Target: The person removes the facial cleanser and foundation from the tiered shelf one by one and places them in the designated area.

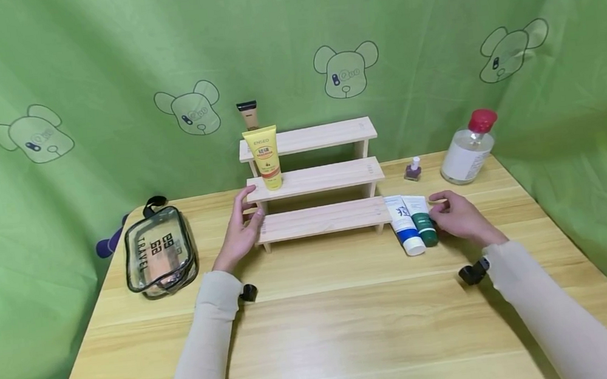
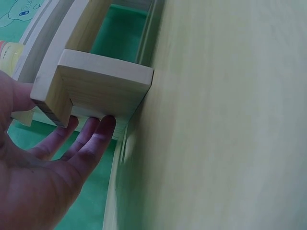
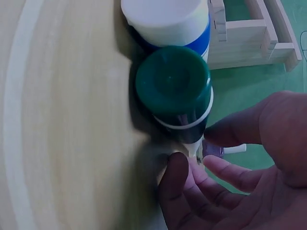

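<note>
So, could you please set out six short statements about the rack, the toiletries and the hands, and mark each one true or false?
1. The yellow squeeze tube stands on the middle tier of the wooden rack. True.
2. The right hand is beside the green-capped tube. True.
3. The green-capped tube stands on the top tier. False: it lies on the table beside the blue-and-white tube.
4. The purple nail polish bottle stands between the rack and the red-capped bottle. True.
5. The red-capped bottle stands left of the rack. False: it stands to the right.
6. The left hand rests on the clear TRAVEL pouch. False: it touches the rack's left end.
</note>
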A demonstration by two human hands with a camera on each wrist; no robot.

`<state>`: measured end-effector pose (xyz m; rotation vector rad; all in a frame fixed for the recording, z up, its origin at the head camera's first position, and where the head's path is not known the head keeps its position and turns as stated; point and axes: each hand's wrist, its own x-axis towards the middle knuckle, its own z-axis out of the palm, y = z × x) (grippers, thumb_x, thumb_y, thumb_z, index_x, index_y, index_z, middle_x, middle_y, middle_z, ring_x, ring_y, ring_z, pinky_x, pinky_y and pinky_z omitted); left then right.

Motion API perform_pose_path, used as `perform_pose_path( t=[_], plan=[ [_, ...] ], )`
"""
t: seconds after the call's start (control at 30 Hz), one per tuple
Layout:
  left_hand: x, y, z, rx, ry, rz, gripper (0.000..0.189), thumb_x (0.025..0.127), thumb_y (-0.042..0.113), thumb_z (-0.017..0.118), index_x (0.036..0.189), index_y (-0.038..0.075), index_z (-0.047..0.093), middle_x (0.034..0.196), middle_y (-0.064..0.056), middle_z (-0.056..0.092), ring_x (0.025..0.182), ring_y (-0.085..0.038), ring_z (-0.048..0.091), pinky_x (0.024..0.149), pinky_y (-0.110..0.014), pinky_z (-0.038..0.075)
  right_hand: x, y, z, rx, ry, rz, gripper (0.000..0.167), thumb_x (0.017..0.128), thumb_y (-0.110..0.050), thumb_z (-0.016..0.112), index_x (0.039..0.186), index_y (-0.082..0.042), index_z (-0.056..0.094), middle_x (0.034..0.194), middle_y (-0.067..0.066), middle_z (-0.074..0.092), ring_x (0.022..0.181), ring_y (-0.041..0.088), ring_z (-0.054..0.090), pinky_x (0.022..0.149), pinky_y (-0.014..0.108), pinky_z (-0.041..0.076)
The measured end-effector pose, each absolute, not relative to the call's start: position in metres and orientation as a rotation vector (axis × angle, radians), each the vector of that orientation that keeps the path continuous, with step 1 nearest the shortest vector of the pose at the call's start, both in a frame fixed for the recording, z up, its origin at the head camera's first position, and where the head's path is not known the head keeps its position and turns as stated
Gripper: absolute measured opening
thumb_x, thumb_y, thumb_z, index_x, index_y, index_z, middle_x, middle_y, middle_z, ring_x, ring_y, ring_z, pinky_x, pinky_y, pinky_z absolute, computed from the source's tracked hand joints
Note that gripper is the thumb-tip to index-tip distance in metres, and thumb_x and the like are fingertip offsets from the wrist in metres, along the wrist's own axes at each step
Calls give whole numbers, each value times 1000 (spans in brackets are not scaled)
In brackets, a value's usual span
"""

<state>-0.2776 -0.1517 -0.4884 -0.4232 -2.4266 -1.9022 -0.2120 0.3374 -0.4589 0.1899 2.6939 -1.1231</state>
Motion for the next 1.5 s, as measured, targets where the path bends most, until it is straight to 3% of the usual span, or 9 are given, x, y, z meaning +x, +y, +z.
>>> perform_pose_path(
  t=[0.37,0.57,0.7,1.1,1.2,1.37,1.5],
  plan=[
    [-280,-152,-490,-429,-2439,-1895,63,112,8,55,166,34,37,149,-26,51,132,-44,58,111,-57,51,-210,326,-441,142,2761,-1236,63,113,-27,50,165,5,33,148,33,51,122,42,61,79,24,59],
    [-281,-154,-489,-423,-2440,-1889,63,112,9,55,166,35,37,149,-25,51,131,-43,58,111,-57,52,-213,302,-421,114,2736,-1328,62,114,-30,50,166,0,34,152,30,48,124,41,60,85,33,66],
    [-282,-155,-488,-436,-2430,-1881,63,112,8,55,166,35,37,153,-23,48,133,-40,56,110,-56,52,-217,286,-414,74,2720,-1397,60,113,-25,54,165,-1,36,152,30,49,125,42,61,87,39,68],
    [-279,-151,-492,-438,-2445,-1902,63,111,8,56,166,35,37,150,-25,50,130,-40,58,109,-52,54,-220,250,-400,-99,2692,-1528,55,112,-20,59,161,-3,43,146,26,56,126,41,63,81,30,68],
    [-279,-151,-492,-434,-2443,-1909,63,112,9,57,165,37,37,152,-21,49,131,-39,58,110,-53,53,-225,241,-397,-134,2684,-1556,54,111,-18,59,161,-4,45,148,26,57,127,41,63,82,34,68],
    [-280,-153,-489,-437,-2425,-1911,63,112,9,56,165,36,37,153,-21,49,133,-40,56,110,-55,52,-235,222,-388,-212,2679,-1600,53,110,-16,61,160,-5,46,144,24,59,123,36,64,86,40,69],
    [-281,-154,-490,-449,-2421,-1913,62,112,9,56,166,31,37,153,-22,49,135,-41,54,111,-54,51,-242,207,-377,-237,2675,-1633,51,109,-16,63,158,-7,48,142,20,60,120,30,64,84,34,68]
  ],
)
